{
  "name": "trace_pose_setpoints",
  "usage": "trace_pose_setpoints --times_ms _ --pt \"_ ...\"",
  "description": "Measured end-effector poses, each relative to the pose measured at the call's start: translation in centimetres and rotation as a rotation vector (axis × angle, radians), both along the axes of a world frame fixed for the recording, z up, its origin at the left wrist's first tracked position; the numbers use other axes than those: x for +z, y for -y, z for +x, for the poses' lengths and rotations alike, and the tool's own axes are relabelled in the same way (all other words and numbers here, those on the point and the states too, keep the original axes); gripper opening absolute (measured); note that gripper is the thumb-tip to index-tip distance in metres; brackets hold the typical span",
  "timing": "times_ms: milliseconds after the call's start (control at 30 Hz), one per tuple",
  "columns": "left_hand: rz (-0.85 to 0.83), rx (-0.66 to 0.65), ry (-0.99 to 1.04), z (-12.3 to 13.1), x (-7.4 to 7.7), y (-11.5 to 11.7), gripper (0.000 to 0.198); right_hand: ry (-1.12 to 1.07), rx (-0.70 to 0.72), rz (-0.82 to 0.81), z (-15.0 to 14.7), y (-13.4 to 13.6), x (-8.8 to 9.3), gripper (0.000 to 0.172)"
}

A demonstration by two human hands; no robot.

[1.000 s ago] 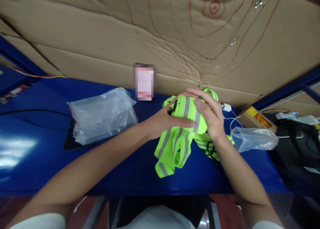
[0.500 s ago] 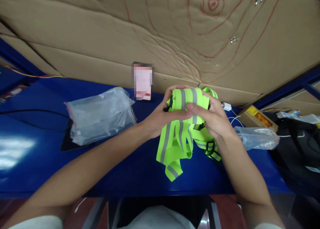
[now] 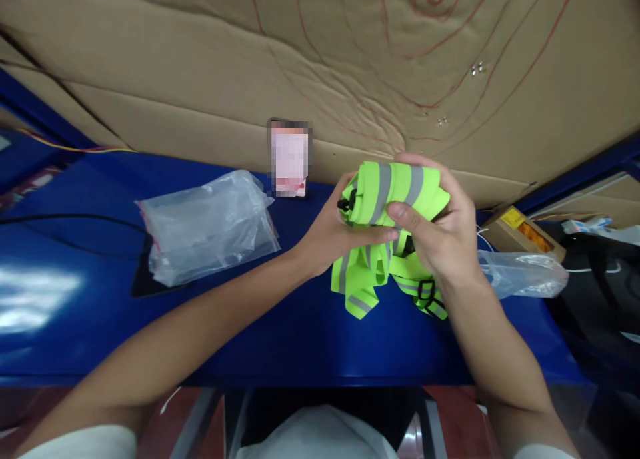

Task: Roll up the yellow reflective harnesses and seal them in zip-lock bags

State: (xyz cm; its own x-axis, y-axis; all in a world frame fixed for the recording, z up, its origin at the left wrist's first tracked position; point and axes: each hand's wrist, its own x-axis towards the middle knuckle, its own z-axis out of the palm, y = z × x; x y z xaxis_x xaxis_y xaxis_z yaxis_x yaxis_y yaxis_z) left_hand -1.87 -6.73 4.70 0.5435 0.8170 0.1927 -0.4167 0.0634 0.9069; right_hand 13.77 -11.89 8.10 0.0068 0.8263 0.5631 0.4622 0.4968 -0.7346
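A neon-yellow reflective strap (image 3: 370, 195) with grey stripes is wound into a thick roll between my two hands, above the blue table. My left hand (image 3: 333, 229) grips the roll's left end, its thumb along the lower side. From the right, my right hand (image 3: 447, 235) wraps round the other end with the thumb pressed on the front. Loose folds of the strap hang below the roll. A black buckle (image 3: 427, 291) lies on the part near my right wrist, and a black clip (image 3: 347, 202) shows at the roll's left end.
On the blue table (image 3: 300, 339), a clear plastic bag (image 3: 210, 225) lies at left over a dark flat object. A phone (image 3: 290, 159) leans against the cardboard wall (image 3: 175, 65). To the right are another plastic bag (image 3: 525, 273), a cardboard box (image 3: 520, 229) and a black bag (image 3: 600, 292).
Both hands have turned and shifted the roll slightly up and right. The hanging strap tail is shorter and sits higher. The view has shifted a little.
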Motion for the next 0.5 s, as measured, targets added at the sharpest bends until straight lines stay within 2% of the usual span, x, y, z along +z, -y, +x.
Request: trace_pose_setpoints --times_ms 133,267,333,400,500 --pt "-0.199 -0.197 0.028 0.3 -0.5 0.1 0.048 -0.025 -0.041 0.064 -0.2 -0.8 -1.2 0.049" --pt "-0.248 -0.320 0.019 0.7 -1.3 0.2 0.032 -0.038 -0.038 0.085 0.0 -0.9 -1.5 0.046" --pt "-0.261 -0.359 0.024 0.8 -1.6 0.2 0.031 0.017 -0.035 0.093 0.2 -0.7 -1.3 0.044" --pt "-0.300 -0.382 0.052 0.7 -1.6 0.2 0.031 0.106 0.008 0.105 0.5 -0.6 -0.8 0.039" --pt "-0.416 -0.376 0.070 0.4 -1.2 0.1 0.027 0.230 0.180 0.167 1.1 -0.8 -0.3 0.030"
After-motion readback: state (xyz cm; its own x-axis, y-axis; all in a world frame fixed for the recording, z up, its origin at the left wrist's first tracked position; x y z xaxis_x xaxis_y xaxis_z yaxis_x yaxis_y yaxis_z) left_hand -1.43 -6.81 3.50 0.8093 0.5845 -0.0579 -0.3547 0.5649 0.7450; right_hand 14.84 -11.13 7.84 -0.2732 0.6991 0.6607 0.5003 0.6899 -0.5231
